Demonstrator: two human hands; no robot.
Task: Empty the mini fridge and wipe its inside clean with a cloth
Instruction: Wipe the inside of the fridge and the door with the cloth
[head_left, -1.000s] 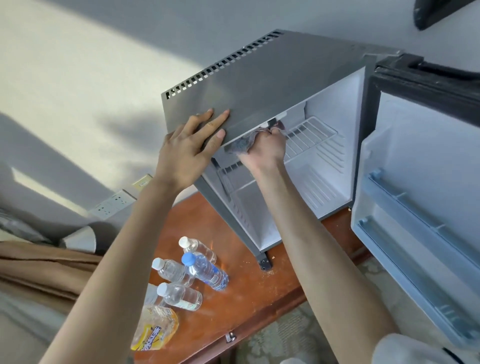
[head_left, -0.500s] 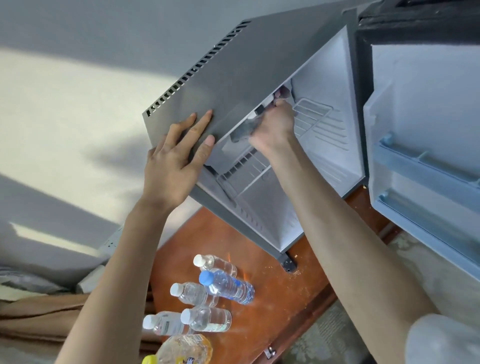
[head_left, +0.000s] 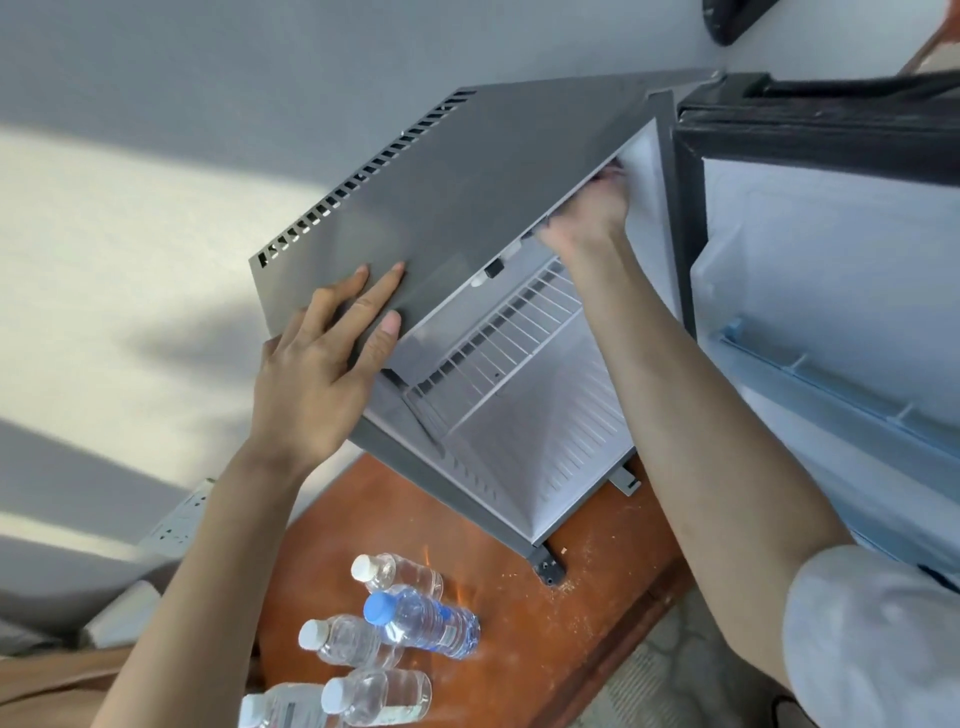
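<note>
Tabletop (head_left: 597, 613): bottles (head_left: 421, 626) near mini fridge (head_left: 493, 171) corner

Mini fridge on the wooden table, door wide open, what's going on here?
A person is wiping inside the mini fridge. The left hand lies flat on its grey top, bracing it. The right hand reaches up into the top right corner of the compartment, with only a sliver of the cloth showing past its fingers. The compartment holds just its wire shelf; several water bottles lie on the table in front, and the door stands open to the right.
</note>
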